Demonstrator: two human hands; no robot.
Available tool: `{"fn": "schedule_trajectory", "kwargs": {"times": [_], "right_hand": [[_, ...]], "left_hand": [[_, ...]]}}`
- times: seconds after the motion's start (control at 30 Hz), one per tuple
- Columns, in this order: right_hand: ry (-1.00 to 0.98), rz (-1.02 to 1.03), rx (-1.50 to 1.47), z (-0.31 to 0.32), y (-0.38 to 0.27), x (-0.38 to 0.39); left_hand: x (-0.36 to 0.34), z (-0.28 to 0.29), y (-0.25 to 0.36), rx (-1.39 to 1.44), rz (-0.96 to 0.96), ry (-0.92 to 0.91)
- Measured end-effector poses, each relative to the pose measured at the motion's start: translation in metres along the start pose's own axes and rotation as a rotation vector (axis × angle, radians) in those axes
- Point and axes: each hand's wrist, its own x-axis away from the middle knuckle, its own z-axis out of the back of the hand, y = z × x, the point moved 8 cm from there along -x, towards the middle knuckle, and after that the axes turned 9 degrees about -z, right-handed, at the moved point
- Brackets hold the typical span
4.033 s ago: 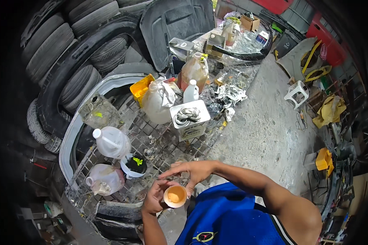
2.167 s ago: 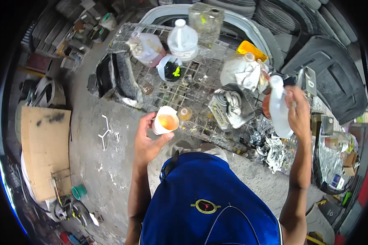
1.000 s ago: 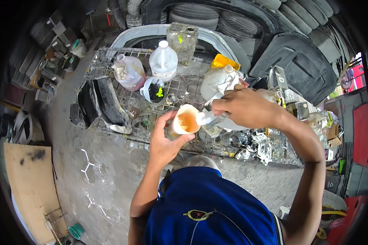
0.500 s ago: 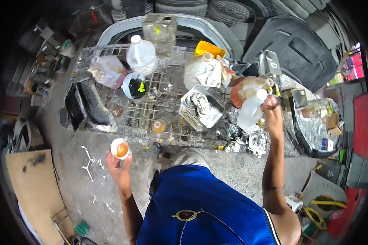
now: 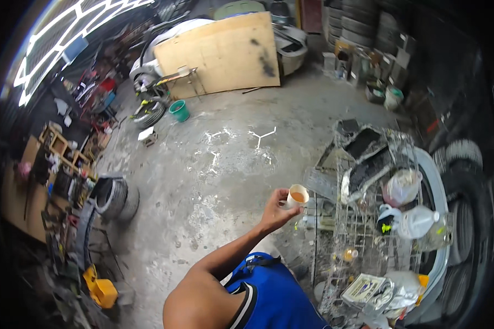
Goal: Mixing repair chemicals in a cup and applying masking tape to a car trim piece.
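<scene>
My left hand (image 5: 277, 213) is wrapped around a small white cup (image 5: 298, 189), holding it over the floor beside the rack. Orange-brown liquid shows inside the cup, which tips a little toward me. To its right stands a wire-grid rack (image 5: 335, 274). On the rack are a small bottle with amber contents (image 5: 350, 254), a large translucent jug (image 5: 417, 222), another jug with pinkish contents (image 5: 403, 185) and a tub with black contents (image 5: 387, 219). My right hand is out of view past the lower edge.
A metal tray (image 5: 368, 289) holding rags lies at the rack's near end. Black car parts (image 5: 365, 175) cover its far end. Across the concrete floor (image 5: 203, 186) are a plywood sheet (image 5: 219, 52), a green bucket (image 5: 179, 111), tyres (image 5: 115, 197) and a yellow container (image 5: 101, 290).
The view has swung left, moving the rack to the right side. My left hand still holds the cup. My right hand, earlier at a translucent bottle on the rack, has left the picture.
</scene>
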Motion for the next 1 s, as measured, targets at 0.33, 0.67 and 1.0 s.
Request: {"fn": "schedule_trajectory", "kwargs": {"times": [0.33, 0.67, 1.0], "right_hand": [[-0.324, 0.124, -0.029, -0.137, -0.096, 0.026], [-0.485, -0.101, 0.039, -0.145, -0.049, 0.089], [-0.608, -0.150, -0.685, -0.017, 0.088, 0.057]], "left_hand": [[0.049, 0.127, -0.043, 0.053, 0.109, 0.234], [0.169, 0.372, -0.091, -0.142, 0.283, 0.449], [0.195, 0.459, -0.129, -0.127, 0.267, 0.578]]}}
